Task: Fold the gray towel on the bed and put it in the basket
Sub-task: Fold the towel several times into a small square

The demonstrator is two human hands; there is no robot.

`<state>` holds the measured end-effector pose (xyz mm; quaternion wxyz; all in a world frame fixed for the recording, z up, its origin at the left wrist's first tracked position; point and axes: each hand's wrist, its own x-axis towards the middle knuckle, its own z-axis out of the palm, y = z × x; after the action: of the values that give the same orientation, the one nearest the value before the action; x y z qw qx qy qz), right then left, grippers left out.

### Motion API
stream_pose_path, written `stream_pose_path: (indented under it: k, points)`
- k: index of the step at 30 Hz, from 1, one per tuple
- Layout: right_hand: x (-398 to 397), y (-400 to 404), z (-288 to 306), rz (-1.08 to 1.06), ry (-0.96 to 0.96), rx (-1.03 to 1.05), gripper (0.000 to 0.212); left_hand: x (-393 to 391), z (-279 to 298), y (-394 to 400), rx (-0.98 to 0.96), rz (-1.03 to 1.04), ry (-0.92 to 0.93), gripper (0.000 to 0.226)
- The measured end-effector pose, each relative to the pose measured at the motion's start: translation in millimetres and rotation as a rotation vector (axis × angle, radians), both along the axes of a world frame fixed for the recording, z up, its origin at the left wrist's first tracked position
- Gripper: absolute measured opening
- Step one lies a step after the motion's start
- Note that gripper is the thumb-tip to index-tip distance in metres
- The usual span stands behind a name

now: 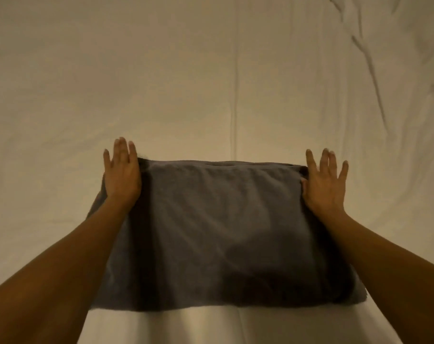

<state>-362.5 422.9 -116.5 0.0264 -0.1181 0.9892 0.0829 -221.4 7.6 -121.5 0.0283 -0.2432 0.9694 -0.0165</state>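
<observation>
Gray towel [220,232] corners hidden under left hand [122,173], right hand [326,184].

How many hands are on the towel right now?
2. The left hand lies flat on the far left corner of the dark gray terry towel; the right hand lies flat on its far right corner.

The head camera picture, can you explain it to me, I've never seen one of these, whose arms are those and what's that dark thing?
There is no machine here. A person wears a camera on the head, looking forward and down, so the two arms are the wearer's own. A gray towel, apparently already folded, lies flat on a pale bed sheet. The left hand and right hand rest with straight fingers on its far corners, fingertips reaching past the edge. Nothing is gripped. No basket is in view.
</observation>
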Motion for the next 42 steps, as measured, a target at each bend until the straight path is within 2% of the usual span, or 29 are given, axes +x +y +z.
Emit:
stream_pose_path:
  k: [3,7,14,19,24,26,30,36,38,42]
  points:
    - [13.6,-14.7,-27.8,0.078,-0.051,-0.049,0.059,9.7,-31.1,27.0,0.091,-0.08,-0.03,0.057]
    - [14.9,-14.1,-59.7,0.033,-0.176,-0.163,0.057,18.7,-68.4,25.5,0.268,-0.012,-0.087,0.06]
    - [5.9,-5.0,-92.7,0.022,-0.217,-0.199,0.057,15.9,-99.7,10.4,0.265,-0.04,-0.067,0.061]
    - [21.1,-2.0,-83.1,0.012,-0.237,-0.22,0.058,21.8,-86.2,14.8,0.295,-0.016,-0.142,0.066]
    - [100.1,10.7,-74.5,-0.016,-0.269,-0.249,0.061,93.3,-68.2,47.9,0.341,-0.033,-0.066,0.069]
    - [138.6,13.2,-73.0,-0.016,-0.271,-0.254,0.062,128.8,-60.9,57.2,0.325,-0.06,-0.107,0.071]
    - [198.5,14.6,-63.7,0.012,-0.297,-0.26,0.06,185.2,-43.9,55.5,0.292,-0.138,-0.212,0.092]
    - [257.7,-3.6,-42.7,0.107,-0.324,-0.299,0.057,226.2,-16.8,28.2,0.258,-0.145,-0.302,0.101]
    - [271.7,-20.0,-37.7,0.13,-0.333,-0.325,0.057,229.6,-8.9,14.9,0.249,-0.146,-0.306,0.096]
    - [292.6,-71.7,-31.2,0.202,-0.317,-0.352,0.054,218.6,0.3,-23.5,0.17,-0.199,-0.316,0.061]
